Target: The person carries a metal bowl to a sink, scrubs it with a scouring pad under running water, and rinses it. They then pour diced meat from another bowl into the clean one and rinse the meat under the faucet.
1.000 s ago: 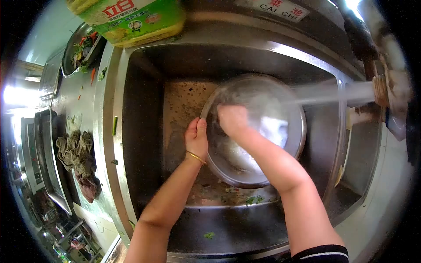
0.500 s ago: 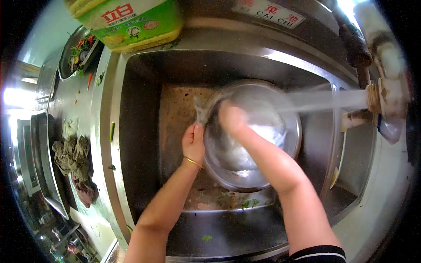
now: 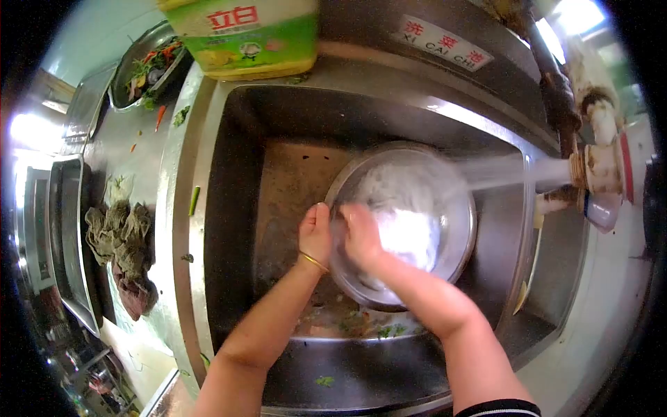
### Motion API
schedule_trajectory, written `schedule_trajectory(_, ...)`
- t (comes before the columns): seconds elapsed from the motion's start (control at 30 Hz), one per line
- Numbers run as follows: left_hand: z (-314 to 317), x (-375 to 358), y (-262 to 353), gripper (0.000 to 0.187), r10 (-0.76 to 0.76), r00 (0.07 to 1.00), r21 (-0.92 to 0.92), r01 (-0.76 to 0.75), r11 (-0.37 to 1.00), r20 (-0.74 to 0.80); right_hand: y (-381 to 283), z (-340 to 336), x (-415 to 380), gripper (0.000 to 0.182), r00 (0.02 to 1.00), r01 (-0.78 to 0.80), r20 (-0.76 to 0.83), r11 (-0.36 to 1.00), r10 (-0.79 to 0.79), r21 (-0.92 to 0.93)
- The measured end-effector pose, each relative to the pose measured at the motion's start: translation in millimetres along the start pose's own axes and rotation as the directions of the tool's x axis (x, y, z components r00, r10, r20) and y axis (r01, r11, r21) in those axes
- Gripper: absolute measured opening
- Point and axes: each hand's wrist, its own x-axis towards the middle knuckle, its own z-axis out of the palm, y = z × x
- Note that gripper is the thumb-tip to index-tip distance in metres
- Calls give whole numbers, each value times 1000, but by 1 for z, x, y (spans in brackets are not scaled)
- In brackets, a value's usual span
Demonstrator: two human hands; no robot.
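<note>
A round metal bowl (image 3: 455, 260) sits in the steel sink (image 3: 292, 174), and a stream of water (image 3: 507, 172) pours into it from the tap (image 3: 597, 170) at the right. My left hand (image 3: 316, 233) is at the bowl's left rim, fingers pressed together; whatever it grips is too small to make out. Just inside that rim, over the bowl, is my right hand (image 3: 361, 236), its fingers bent and blurred, so its hold cannot be made out. Foam and glare cover the water in the bowl.
Behind the sink stands a green and yellow detergent jug (image 3: 250, 48). On the left counter lie a crumpled cloth (image 3: 121, 236), a tray of vegetable scraps (image 3: 149, 69) and an upright-edged metal tray (image 3: 69, 243). Green bits (image 3: 324, 381) lie in the sink.
My right hand has moved down and left, closer to my left hand. The clear, filmy thing at my left fingertips no longer shows. The view has shifted slightly.
</note>
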Motion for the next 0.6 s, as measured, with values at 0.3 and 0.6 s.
schedule_trajectory(0.3, -6, -13, 11, 40, -200, 980, -368, 186, 911, 0, 5, -16, 33, 55, 920, 392, 126, 852, -372, -347)
schedule_trajectory(0.6, -16, 7, -27, 31, 110, 993, -23, -110, 994, 33, 97, -43, -2, 68, 909, -355, -293, 919, 296, -173)
